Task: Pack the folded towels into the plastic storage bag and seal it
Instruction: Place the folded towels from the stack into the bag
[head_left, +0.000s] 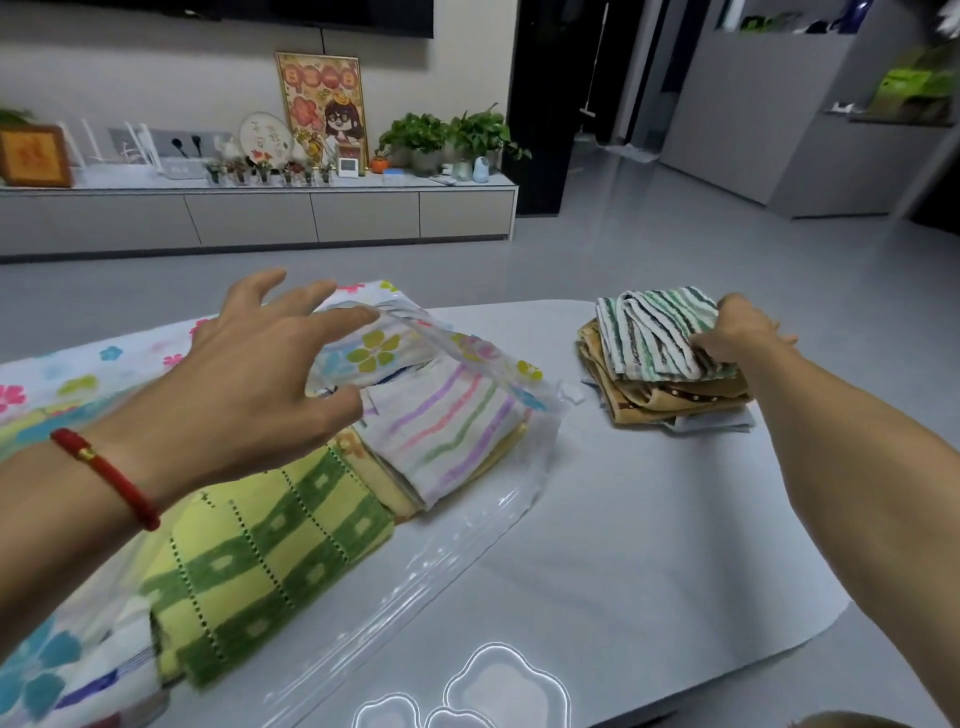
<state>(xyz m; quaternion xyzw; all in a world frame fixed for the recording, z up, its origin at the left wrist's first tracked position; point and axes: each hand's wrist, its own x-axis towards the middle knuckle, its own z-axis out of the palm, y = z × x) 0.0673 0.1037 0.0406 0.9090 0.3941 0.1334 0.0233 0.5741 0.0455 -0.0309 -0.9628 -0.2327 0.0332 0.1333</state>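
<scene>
A flower-printed plastic storage bag (379, 348) lies on the left of the table with its mouth toward the middle. Folded towels sit inside it: a green and yellow one (260, 561) in front, and a white one with pastel stripes (447, 426) at the mouth. My left hand (254, 374) holds up the bag's upper lip, thumb under and fingers over it. At the right, a stack of folded towels (670, 389) rests on the table. My right hand (737, 332) grips the top one, a green-striped white towel (649, 332).
The grey table (649, 545) ends at its right edge near my right forearm. Clear plastic of the bag's lower lip (467, 551) spreads over the table's middle. A low cabinet (260, 213) with plants and pictures stands along the far wall across open floor.
</scene>
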